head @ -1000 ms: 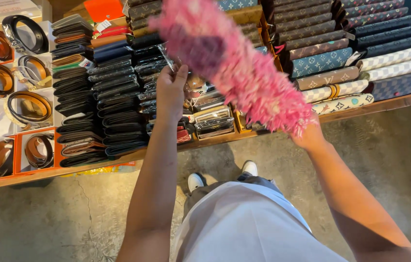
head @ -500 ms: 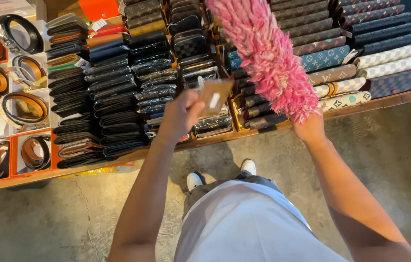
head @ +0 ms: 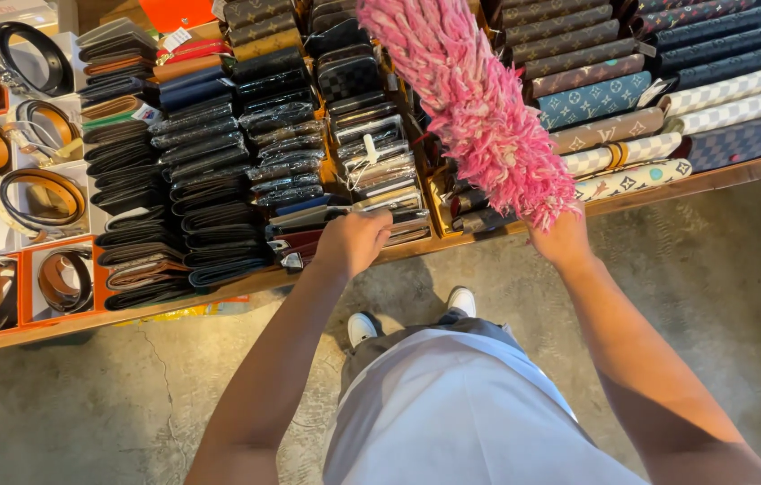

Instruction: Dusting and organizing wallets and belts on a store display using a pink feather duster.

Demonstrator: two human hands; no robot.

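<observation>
Two hands work at the counter [head: 219, 289]: the right hand [head: 563, 241] has its fingers clamped on a pink duster [head: 475, 103], soft, light, best held by its hidden handle; the left hand [head: 353, 241], fingers curled together, rests on stiff, slippery wallets [head: 371, 184].

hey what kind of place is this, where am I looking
Most likely a shop stall selling leather goods: rows of dark folded wallets, coiled belts in orange boxes and long patterned wallets fill a wooden display table, dusted with a fluffy pink duster.
</observation>
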